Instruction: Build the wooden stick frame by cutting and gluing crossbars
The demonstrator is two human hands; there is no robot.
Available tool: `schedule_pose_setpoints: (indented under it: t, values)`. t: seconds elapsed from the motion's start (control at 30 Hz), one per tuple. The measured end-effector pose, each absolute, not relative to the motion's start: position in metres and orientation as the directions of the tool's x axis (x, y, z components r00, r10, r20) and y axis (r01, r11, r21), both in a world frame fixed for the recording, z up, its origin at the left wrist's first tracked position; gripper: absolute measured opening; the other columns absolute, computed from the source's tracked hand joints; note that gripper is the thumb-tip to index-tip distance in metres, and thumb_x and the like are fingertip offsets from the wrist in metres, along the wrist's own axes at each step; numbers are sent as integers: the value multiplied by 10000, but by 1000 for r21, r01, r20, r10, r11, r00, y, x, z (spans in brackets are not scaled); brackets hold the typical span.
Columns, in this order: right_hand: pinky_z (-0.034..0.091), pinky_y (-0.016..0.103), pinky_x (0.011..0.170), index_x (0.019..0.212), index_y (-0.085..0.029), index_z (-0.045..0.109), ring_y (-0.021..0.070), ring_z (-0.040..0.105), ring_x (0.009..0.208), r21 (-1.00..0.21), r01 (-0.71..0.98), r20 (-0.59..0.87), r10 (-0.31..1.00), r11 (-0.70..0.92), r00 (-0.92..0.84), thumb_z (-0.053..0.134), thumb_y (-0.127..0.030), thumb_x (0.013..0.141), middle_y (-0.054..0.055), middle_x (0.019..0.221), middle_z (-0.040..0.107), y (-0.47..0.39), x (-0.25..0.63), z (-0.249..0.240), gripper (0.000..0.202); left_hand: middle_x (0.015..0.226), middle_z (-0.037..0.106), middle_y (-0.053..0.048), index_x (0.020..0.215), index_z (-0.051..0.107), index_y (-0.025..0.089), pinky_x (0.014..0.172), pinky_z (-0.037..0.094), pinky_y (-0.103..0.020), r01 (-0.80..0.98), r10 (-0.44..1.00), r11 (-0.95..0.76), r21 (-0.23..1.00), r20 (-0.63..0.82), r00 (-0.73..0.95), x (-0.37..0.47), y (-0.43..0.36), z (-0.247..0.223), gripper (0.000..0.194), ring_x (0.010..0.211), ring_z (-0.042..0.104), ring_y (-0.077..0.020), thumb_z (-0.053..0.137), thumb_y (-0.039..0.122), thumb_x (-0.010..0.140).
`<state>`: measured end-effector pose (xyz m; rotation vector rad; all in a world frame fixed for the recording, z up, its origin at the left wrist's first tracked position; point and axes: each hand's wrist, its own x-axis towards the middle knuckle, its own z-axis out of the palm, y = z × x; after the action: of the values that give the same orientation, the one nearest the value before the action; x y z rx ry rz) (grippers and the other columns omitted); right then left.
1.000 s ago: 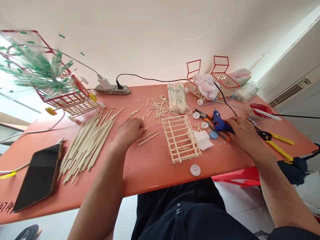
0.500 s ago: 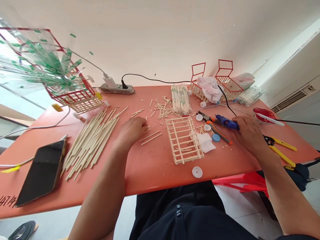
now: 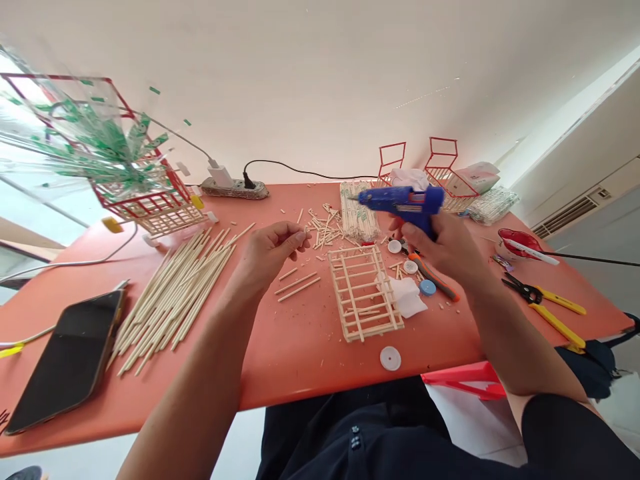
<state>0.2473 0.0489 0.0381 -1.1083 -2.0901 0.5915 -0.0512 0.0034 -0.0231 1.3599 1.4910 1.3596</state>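
Observation:
My right hand (image 3: 443, 243) grips a blue glue gun (image 3: 400, 200) by its handle, raised above the table with its nozzle toward the left. My left hand (image 3: 280, 250) is closed in a pinch just over the table; a pale tip, apparently a short wooden stick (image 3: 306, 229), shows at the fingertips, mostly hidden. Between and below the hands lies a ladder-like frame of glued wooden sticks (image 3: 361, 293). A few loose cut sticks (image 3: 296, 285) rest on the table beside my left hand.
Long sticks (image 3: 173, 300) and a phone (image 3: 70, 360) lie left. Short offcuts (image 3: 325, 227) and a bundle of wrapped sticks (image 3: 359, 213) lie behind the frame. Pliers (image 3: 435, 277), yellow-handled wire strippers (image 3: 550, 307) and bottle caps (image 3: 391, 359) are right. A red-trimmed stick cart (image 3: 150, 207) stands back left.
My right hand has lifted the glue gun off the table and brought it leftward. My left hand has risen slightly and moved right, its fingertips now pinched together.

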Motion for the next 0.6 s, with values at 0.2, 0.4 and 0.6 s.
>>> schedule_pose_setpoints:
  t: [0.2,0.4,0.6]
  values:
    - [463,300,611,1111,-186,737,183,623,655,-652,532,291,826,541,-483,587,-586,988,44,810,729,49,231,21,445,799,737,-41,845,723,192,633,418,-295,399,969,-69,914,157,-191,-57,-5,-14,241,650,524,-148,654,422,864]
    - [488,362,656,1061,-219,718,227,652,662,-583,668,391,880,462,-268,558,-592,1008,60,828,742,64,258,8,409,716,687,-26,703,636,218,738,410,-347,810,988,115,575,21,-156,-61,-7,-17,165,732,603,-220,636,298,848]
    - [488,395,715,1055,-263,672,296,681,790,-351,816,509,825,459,-245,592,-541,1021,74,822,700,74,275,14,292,749,683,-50,698,578,237,689,360,-350,889,986,163,428,-45,-159,-70,-2,-33,170,778,621,-260,633,293,848]
